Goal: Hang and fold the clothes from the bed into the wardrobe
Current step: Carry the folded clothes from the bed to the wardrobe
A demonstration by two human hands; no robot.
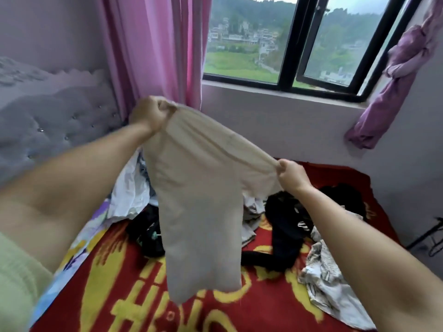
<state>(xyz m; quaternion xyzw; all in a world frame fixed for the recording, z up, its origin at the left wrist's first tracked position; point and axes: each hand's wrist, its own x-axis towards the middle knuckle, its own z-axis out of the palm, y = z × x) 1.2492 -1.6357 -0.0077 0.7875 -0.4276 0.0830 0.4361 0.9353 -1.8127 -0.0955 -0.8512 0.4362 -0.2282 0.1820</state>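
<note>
A beige garment [199, 200] hangs in the air above the bed, stretched between both hands. My left hand [149, 113] grips its upper left corner, raised high near the pink curtain. My right hand [291, 174] pinches the other end, lower and to the right. The cloth's long lower part dangles down to just above the red and yellow blanket [134, 295]. Behind it on the bed lie black clothes [285, 226], a white garment [130, 195] and a patterned white one [321, 279].
A padded grey headboard [48, 123] stands at the left. The pink curtain [153, 51] and a window [287, 44] are straight ahead. A knotted purple curtain [395, 75] hangs at the right. A dark metal rack [431, 238] shows at the right edge.
</note>
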